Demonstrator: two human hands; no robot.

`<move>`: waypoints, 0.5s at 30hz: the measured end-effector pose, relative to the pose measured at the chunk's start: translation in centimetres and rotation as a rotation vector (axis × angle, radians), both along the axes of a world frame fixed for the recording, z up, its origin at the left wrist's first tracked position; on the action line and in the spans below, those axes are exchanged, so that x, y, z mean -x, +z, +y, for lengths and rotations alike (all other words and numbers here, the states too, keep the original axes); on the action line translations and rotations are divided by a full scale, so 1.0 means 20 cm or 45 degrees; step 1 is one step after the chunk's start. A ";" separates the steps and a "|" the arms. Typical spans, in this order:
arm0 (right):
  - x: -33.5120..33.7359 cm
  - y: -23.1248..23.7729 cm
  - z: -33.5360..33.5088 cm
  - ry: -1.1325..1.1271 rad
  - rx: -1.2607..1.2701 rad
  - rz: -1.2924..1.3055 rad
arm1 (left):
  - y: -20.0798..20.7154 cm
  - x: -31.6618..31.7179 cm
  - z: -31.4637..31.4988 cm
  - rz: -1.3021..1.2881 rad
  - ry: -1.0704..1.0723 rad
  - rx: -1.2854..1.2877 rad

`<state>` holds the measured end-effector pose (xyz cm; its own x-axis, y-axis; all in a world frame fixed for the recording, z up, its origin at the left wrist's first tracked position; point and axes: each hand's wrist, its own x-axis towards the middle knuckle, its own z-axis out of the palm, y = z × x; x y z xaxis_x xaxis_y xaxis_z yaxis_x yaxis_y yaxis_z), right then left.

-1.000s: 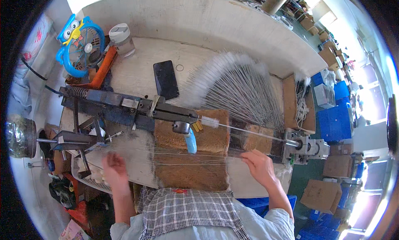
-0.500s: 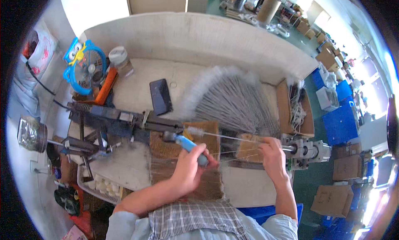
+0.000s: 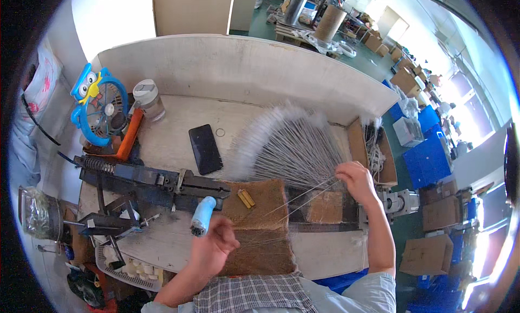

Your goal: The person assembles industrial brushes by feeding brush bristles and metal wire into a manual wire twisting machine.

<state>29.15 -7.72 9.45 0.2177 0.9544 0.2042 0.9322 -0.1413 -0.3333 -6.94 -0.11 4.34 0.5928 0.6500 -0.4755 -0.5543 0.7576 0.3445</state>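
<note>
My left hand [image 3: 212,248] is over the near left side of the brown cloth, its fingers curled and apart. Right beside it a blue-handled tool [image 3: 203,215] points its handle end toward me; its head is hard to make out against the dark bench machine [image 3: 135,183]. My right hand [image 3: 357,182] pinches thin metal wires [image 3: 309,196] that slant down left over the brown cloth [image 3: 260,253]. Just beyond its fingertips lie the stem ends of a fanned pile of white-bristled wire brushes [image 3: 292,145].
Two short brass-coloured pieces [image 3: 246,198] lie on the cloth. A black phone [image 3: 206,149], a lidded jar [image 3: 148,100] and a blue fan [image 3: 103,107] are at the back left. At the right stand a cardboard box [image 3: 387,156] and a motor unit [image 3: 402,202].
The brush that stretched across the machine is gone from there. My left hand has moved left and nearer, the blue-handled tool left too. My right hand has moved slightly away toward the pile.
</note>
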 end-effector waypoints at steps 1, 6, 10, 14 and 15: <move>-0.04 0.01 -0.05 -0.012 -0.006 0.125 | 0.00 -0.03 -0.03 0.085 -0.290 -0.080; -0.14 -0.03 -0.22 -0.385 0.042 0.756 | -0.21 -0.30 -0.12 -0.028 -1.253 -0.207; -0.19 -0.06 -0.31 -0.261 0.155 0.770 | -0.26 -0.59 -0.08 -0.437 -0.906 0.000; -0.22 -0.09 -0.40 -0.233 0.273 0.720 | -0.10 -0.76 -0.03 -0.161 -0.817 -0.837; -0.20 -0.08 -0.42 -0.180 0.207 0.682 | -0.06 -0.76 -0.04 0.223 -0.715 -1.324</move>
<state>33.19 -16.02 7.91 0.3781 0.9184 -0.1165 0.6078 -0.3411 -0.7171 8.23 -0.93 3.11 0.8967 0.4420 0.0226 -0.1192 0.1919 0.9742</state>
